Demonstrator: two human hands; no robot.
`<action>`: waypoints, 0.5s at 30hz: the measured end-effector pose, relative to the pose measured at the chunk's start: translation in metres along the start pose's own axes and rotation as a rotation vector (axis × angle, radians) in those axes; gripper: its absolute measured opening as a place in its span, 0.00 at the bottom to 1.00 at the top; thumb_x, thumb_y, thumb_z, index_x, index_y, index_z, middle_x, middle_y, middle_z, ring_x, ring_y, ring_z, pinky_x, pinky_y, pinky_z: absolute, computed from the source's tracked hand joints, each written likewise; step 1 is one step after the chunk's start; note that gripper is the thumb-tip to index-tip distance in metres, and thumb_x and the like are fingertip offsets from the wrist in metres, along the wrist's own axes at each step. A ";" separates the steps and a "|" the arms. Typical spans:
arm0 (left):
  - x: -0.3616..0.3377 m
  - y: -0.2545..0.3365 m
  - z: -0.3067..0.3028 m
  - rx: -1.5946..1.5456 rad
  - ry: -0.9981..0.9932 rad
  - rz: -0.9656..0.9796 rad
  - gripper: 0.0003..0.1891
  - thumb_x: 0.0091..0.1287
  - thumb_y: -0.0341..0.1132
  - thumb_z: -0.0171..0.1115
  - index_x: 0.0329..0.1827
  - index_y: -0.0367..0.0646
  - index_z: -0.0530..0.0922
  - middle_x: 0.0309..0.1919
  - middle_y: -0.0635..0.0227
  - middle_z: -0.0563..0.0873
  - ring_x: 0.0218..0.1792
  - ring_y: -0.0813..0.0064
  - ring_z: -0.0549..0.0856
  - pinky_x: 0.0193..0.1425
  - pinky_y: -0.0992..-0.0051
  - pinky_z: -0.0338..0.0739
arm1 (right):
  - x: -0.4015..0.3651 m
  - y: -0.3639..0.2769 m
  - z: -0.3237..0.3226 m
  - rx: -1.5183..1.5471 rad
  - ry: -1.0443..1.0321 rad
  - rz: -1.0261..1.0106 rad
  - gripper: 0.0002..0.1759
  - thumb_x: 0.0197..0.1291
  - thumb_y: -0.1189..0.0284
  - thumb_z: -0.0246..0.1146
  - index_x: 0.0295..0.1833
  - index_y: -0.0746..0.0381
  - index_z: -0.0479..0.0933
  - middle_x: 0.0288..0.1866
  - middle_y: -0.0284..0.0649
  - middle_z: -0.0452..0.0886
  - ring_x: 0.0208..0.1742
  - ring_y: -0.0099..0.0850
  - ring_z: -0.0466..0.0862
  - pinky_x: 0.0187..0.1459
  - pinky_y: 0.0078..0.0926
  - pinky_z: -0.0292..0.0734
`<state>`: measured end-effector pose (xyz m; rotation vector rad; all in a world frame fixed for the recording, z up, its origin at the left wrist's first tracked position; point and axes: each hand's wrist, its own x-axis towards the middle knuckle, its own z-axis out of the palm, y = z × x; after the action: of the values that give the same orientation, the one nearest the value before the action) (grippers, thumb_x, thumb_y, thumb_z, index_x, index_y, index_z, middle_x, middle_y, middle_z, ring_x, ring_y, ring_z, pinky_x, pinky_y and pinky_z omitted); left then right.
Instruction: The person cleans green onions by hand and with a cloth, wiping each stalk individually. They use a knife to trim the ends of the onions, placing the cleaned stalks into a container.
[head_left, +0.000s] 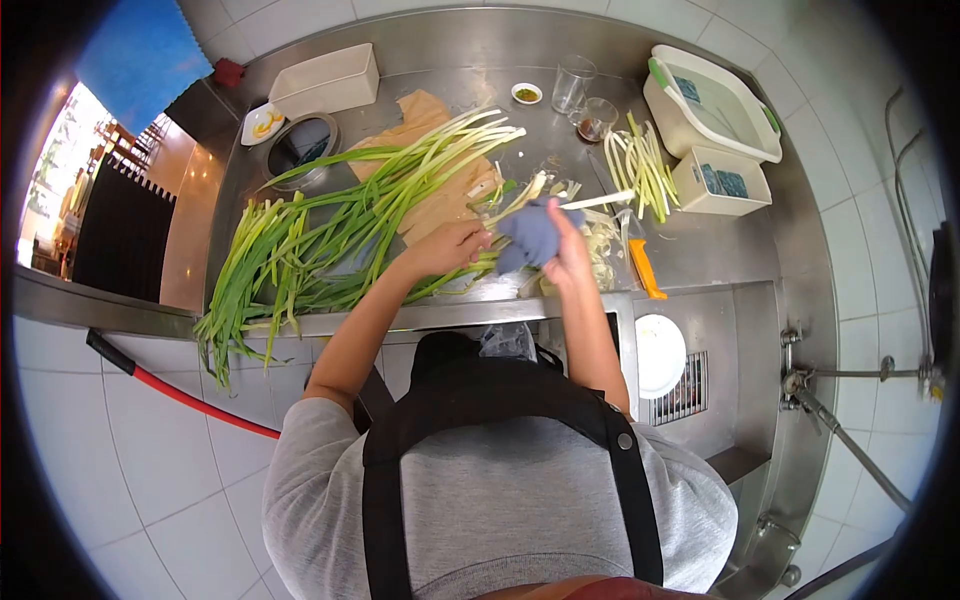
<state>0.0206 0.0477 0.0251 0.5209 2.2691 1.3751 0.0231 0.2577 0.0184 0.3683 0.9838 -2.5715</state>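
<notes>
My right hand is closed on a blue-grey cloth and a spring onion, whose white end sticks out to the right. Just left of the cloth, my left hand is closed, its fingertips pinching what looks like a spring onion's stalk; the exact grip is partly hidden. A large pile of long spring onions spreads leftward, its green tops hanging over the counter's front edge. Pale peeled scraps lie beside my right hand. Farther right sits a bunch of trimmed stalks.
An orange-handled tool lies near the sink, which holds a white plate. White tubs stand at the back right. Along the back are drinking glasses, a small sauce dish and a beige bin. Brown paper lies under the pile.
</notes>
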 end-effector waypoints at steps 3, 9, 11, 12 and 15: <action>-0.008 0.001 0.001 0.134 0.000 0.057 0.10 0.70 0.34 0.45 0.41 0.37 0.73 0.24 0.65 0.77 0.29 0.75 0.78 0.35 0.74 0.72 | 0.001 -0.009 -0.001 0.066 -0.075 -0.099 0.22 0.58 0.63 0.64 0.52 0.67 0.71 0.41 0.45 0.80 0.39 0.36 0.83 0.44 0.35 0.80; -0.001 -0.009 0.023 0.136 0.230 0.339 0.14 0.71 0.35 0.42 0.43 0.34 0.73 0.24 0.62 0.77 0.27 0.69 0.76 0.36 0.70 0.71 | -0.010 0.027 0.018 -0.155 -0.013 -0.100 0.21 0.56 0.68 0.67 0.52 0.66 0.71 0.43 0.42 0.80 0.42 0.31 0.82 0.42 0.33 0.80; -0.017 0.012 0.022 0.157 0.223 0.268 0.15 0.72 0.38 0.42 0.40 0.34 0.73 0.23 0.61 0.75 0.26 0.69 0.74 0.35 0.71 0.70 | -0.014 0.018 0.016 -0.164 0.022 -0.156 0.22 0.57 0.67 0.66 0.52 0.67 0.71 0.42 0.44 0.80 0.40 0.32 0.82 0.40 0.32 0.81; -0.023 0.023 0.016 0.158 0.219 0.267 0.15 0.72 0.38 0.42 0.40 0.34 0.73 0.23 0.61 0.75 0.26 0.69 0.74 0.35 0.71 0.70 | -0.015 0.010 0.013 -0.161 0.025 -0.156 0.22 0.57 0.67 0.66 0.52 0.67 0.71 0.42 0.44 0.80 0.40 0.32 0.82 0.40 0.32 0.81; -0.040 0.037 0.004 0.122 0.034 0.143 0.17 0.73 0.41 0.41 0.35 0.35 0.72 0.23 0.62 0.75 0.26 0.70 0.74 0.35 0.72 0.70 | -0.023 -0.014 0.007 -0.180 0.083 -0.235 0.20 0.59 0.63 0.64 0.47 0.68 0.71 0.39 0.44 0.80 0.37 0.33 0.83 0.38 0.30 0.81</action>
<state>0.0598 0.0457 0.0638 0.7175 2.3946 1.3270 0.0371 0.2676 0.0401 0.3294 1.3503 -2.6619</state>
